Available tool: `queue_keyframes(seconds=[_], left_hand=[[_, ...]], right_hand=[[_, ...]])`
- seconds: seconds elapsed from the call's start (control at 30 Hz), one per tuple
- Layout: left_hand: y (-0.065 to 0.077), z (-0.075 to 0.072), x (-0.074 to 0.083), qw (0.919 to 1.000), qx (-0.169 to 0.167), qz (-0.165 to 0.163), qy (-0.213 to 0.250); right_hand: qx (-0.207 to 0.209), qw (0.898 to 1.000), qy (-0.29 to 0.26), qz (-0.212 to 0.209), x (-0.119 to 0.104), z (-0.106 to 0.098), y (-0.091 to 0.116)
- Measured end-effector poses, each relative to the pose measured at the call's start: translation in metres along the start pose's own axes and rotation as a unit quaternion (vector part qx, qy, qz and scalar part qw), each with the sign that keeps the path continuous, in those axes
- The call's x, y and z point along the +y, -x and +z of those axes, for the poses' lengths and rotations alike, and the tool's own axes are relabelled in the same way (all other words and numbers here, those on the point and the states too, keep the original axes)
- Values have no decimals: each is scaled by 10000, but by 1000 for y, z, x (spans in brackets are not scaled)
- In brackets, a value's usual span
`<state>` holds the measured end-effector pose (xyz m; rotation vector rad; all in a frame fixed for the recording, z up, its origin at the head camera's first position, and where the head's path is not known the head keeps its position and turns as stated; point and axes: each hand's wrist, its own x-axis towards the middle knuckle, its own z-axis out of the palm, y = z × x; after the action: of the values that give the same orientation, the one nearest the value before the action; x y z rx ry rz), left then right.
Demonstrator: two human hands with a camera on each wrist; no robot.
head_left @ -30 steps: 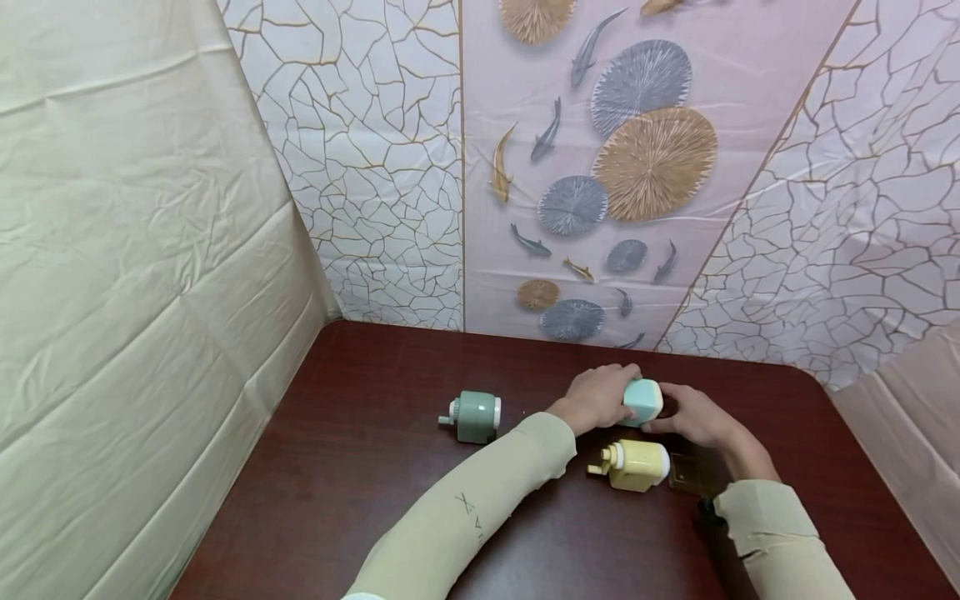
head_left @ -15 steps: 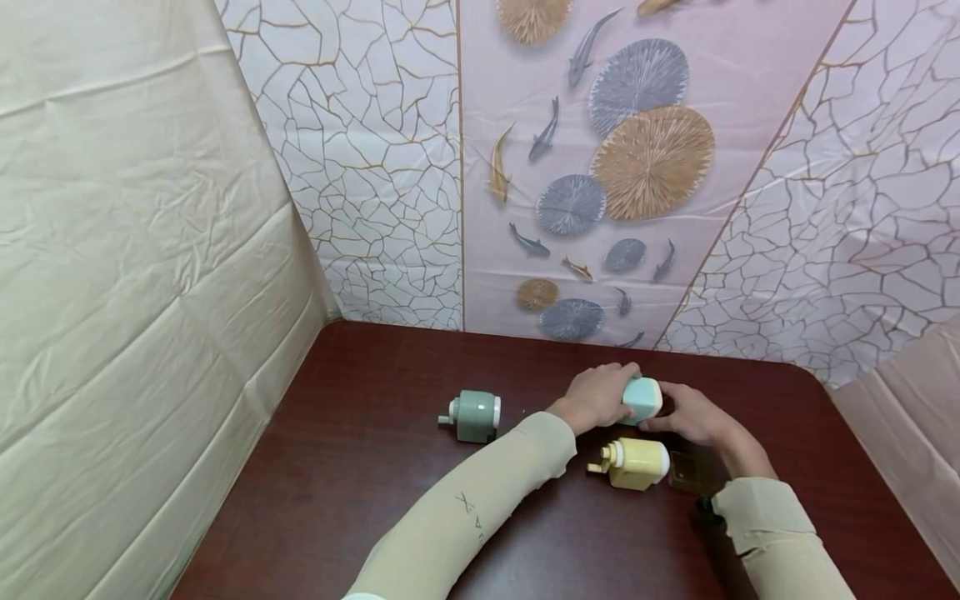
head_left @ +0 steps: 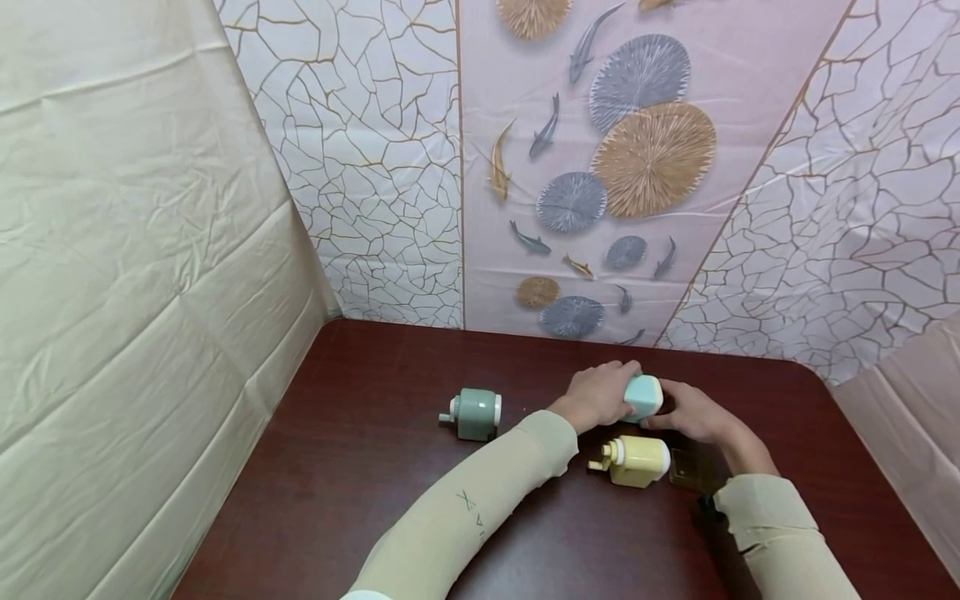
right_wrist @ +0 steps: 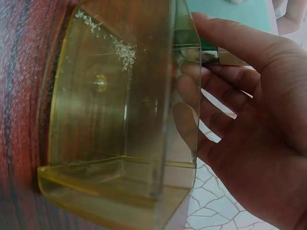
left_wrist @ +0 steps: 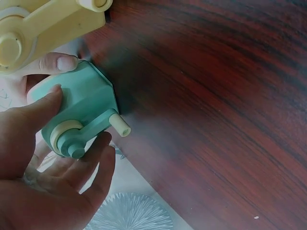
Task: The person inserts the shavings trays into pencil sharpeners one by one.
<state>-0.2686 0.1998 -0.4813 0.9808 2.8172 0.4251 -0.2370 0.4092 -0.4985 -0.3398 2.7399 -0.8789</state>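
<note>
A light teal hand-crank pencil sharpener (head_left: 642,397) is held between both hands at the table's back right. My left hand (head_left: 596,396) grips its crank end; in the left wrist view the thumb lies on the teal body (left_wrist: 81,91), with fingers curled beneath the crank. At the opposite end, my right hand (head_left: 697,412) pinches it, thumb on one side and fingers on the other. Close in front sits a yellow pencil sharpener (head_left: 637,461). Beside that lies a see-through yellow shavings drawer (right_wrist: 96,124) with pale shavings along one side, partly overlapping the right fingers in the right wrist view.
A darker green pencil sharpener (head_left: 477,414) stands left of the left hand, its crank facing left. The dark red wood table (head_left: 360,500) ends at a patterned cloth backdrop (head_left: 390,167). A plain cream cloth (head_left: 187,333) hangs along the left.
Both hands keep their hold on the teal sharpener with hardly any movement. The whole head view has shifted very slightly.
</note>
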Motion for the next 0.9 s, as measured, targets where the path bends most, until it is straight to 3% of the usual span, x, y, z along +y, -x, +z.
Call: queue_keyframes(seconds=[0.4, 0.57, 0.9], left_hand=[[3, 1, -3, 9999, 8, 123, -89], [5, -1, -2, 9998, -161, 79, 10], [8, -11, 1, 9991, -411, 16, 45]], right_hand=[[0, 9997, 187, -137, -4, 2, 1], [-7, 9993, 247, -281, -5, 3, 3], [62, 9983, 573, -117, -11, -4, 12]])
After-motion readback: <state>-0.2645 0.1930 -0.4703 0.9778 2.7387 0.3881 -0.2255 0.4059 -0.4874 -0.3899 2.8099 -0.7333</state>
